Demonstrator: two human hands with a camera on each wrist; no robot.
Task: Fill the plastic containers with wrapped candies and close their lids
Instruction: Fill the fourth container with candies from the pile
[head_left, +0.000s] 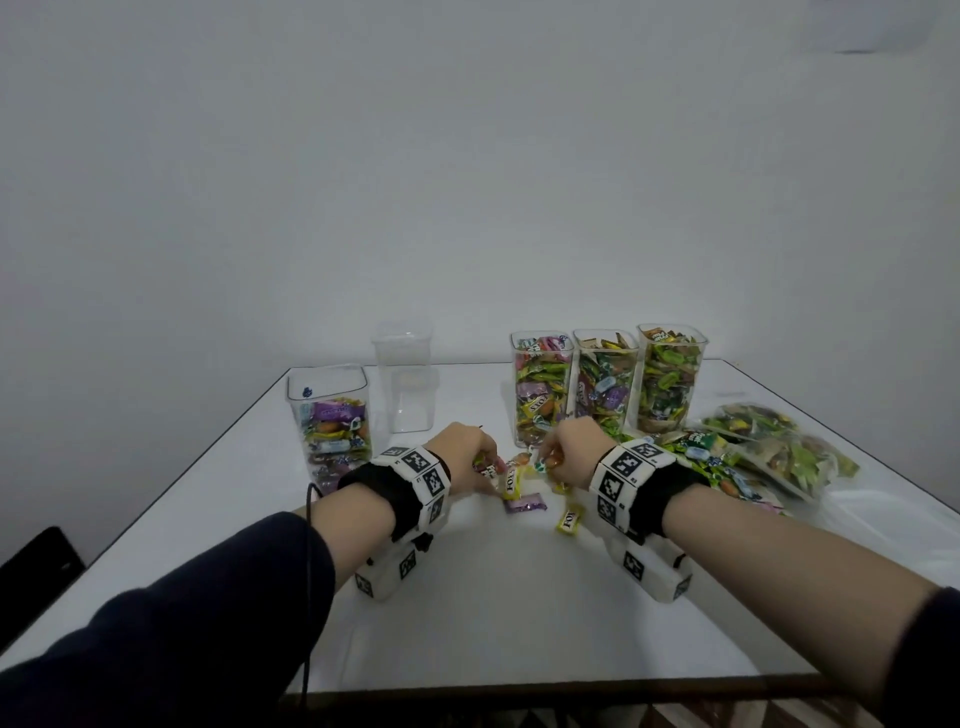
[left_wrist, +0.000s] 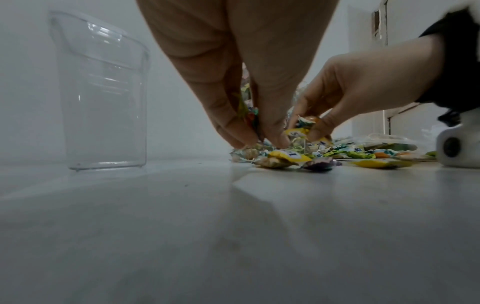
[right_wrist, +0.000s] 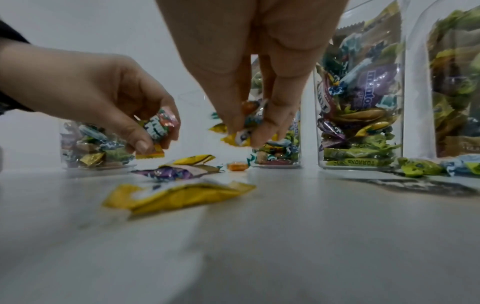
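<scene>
Both hands pinch sweets off the table (head_left: 519, 597): left hand (head_left: 460, 451) has fingers curled round a few wrapped candies (right_wrist: 159, 125), right hand (head_left: 569, 451) grips another small bunch (right_wrist: 250, 123) between thumb and fingertips. Loose candies (head_left: 524, 501) lie just below and between the hands; a bigger heap (head_left: 727, 457) sits to the right. Half-full container (head_left: 330, 415) is at left, empty container (head_left: 402, 382) behind it, three full containers (head_left: 605, 384) at right, all lidless. Likely best: gather a full handful before lifting, then drop into the half-full one. Wrists are low, near the tabletop, with fingers pointing down and forearms converging.
</scene>
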